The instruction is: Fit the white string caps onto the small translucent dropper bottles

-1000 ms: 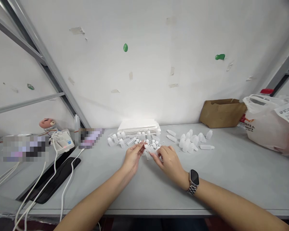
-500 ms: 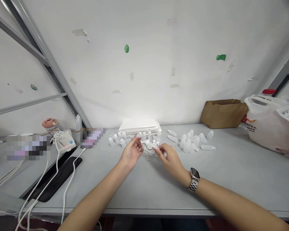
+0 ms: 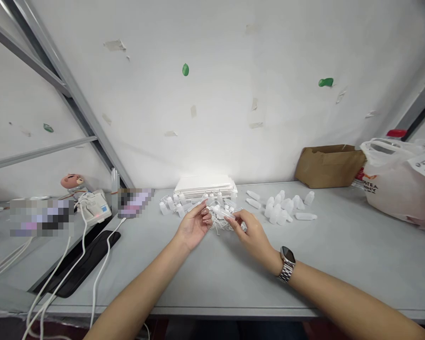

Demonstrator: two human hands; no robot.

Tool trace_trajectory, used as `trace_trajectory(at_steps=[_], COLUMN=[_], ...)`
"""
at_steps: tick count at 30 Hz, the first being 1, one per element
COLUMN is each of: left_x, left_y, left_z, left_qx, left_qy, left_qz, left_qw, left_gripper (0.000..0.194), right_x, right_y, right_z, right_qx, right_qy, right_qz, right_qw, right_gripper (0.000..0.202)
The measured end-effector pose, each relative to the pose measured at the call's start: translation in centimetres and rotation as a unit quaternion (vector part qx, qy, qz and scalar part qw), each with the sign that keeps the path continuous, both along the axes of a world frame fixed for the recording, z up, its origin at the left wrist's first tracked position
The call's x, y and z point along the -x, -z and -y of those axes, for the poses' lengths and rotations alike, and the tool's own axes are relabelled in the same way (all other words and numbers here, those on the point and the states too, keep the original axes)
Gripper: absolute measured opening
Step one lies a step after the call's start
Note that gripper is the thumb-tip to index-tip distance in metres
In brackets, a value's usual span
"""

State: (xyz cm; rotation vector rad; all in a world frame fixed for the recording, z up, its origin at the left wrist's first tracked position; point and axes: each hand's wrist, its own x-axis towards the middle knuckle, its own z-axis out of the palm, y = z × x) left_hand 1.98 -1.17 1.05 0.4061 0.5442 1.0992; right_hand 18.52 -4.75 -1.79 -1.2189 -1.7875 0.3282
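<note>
Head view, work going on at a grey tabletop (image 3: 233,283); I'd call it partway along, going by the groups. Right hand (image 3: 251,233) is closed in a pinch, thumb against fingers, on a small bottle (image 3: 226,215); left hand (image 3: 194,229) sits just beside its far end, loosely half open, thumb apart from curled fingers, nothing visible in it. Held bottle is off the table, tilted, between the hands, above a heap of white cords (image 3: 217,227); white bits at its far end, can't tell if a cap is on. Left-hand bottles (image 3: 163,208), standing near the paper-like white stack (image 3: 205,183), seem to have caps and cords, so probably done. Cluster of loose bottles (image 3: 276,213) at right, some upright, some lying, shows no cords, so likely left to do; too small to count safely. Bottle looks: translucent, whitish, slim, narrowing to a neck, plain as far as I can see, likely light plastic. Label or contents: can't make any out from here.
</note>
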Motion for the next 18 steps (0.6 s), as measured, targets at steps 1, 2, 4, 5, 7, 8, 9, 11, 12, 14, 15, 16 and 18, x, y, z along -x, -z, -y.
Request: trace_trajectory(at_steps=[1, 2, 4, 5, 7, 8, 9, 11, 12, 14, 15, 16, 18], left_x=[0.02, 0.06, 0.17, 0.24, 0.37, 0.42, 0.45, 0.44, 0.39, 0.26, 0.2, 0.14, 0.07], left_y=[-0.07, -0.13, -0.19, -0.19, -0.13, -0.08, -0.01, 0.15, 0.23, 0.38, 0.44, 0.5, 0.6], left_z=[-0.03, -0.07, -0.19, -0.24, -0.31, -0.32, -0.3, -0.22, -0.17, -0.09, -0.08, -0.09, -0.18], left_qx=[0.006, 0.012, 0.023, 0.027, 0.026, 0.023, 0.019, 0.01, 0.006, -0.002, -0.005, -0.006, -0.006], left_qy=[0.005, 0.009, 0.016, 0.02, 0.031, 0.037, 0.043, 0.045, 0.043, 0.034, 0.031, 0.027, 0.02], left_qz=[0.006, 0.013, 0.023, 0.025, 0.027, 0.028, 0.028, 0.023, 0.017, 0.003, -0.004, -0.01, -0.021], left_qw=[1.0, 1.0, 0.999, 0.999, 0.999, 0.999, 0.998, 0.999, 0.999, 0.999, 1.0, 1.0, 1.0], left_gripper=[0.011, 0.013, 0.017, 0.019, 0.021, 0.022, 0.023, 0.023, 0.021, 0.018, 0.016, 0.016, 0.015], right_x=[-0.01, -0.01, -0.03, -0.03, -0.03, -0.01, 0.0, 0.05, 0.08, 0.12, 0.13, 0.13, 0.1], right_y=[-0.02, -0.04, -0.09, -0.12, -0.15, -0.16, -0.16, -0.16, -0.16, -0.16, -0.16, -0.17, -0.21], right_z=[0.01, 0.02, 0.05, 0.08, 0.12, 0.15, 0.17, 0.22, 0.25, 0.3, 0.32, 0.34, 0.35], right_qx=[-0.002, -0.004, -0.007, -0.009, -0.012, -0.014, -0.016, -0.021, -0.023, -0.026, -0.027, -0.027, -0.026], right_qy=[0.001, 0.003, 0.003, 0.002, -0.001, -0.003, -0.003, -0.003, -0.003, -0.003, -0.003, -0.003, -0.005], right_qz=[0.0, 0.0, 0.0, 0.0, 0.0, 0.001, 0.003, 0.007, 0.01, 0.014, 0.016, 0.016, 0.016], right_qw=[1.0, 1.0, 1.0, 1.0, 1.0, 1.0, 1.0, 1.0, 1.0, 1.0, 1.0, 0.999, 1.0], right_gripper=[0.025, 0.025, 0.026, 0.026, 0.026, 0.025, 0.025, 0.024, 0.024, 0.023, 0.023, 0.023, 0.023])
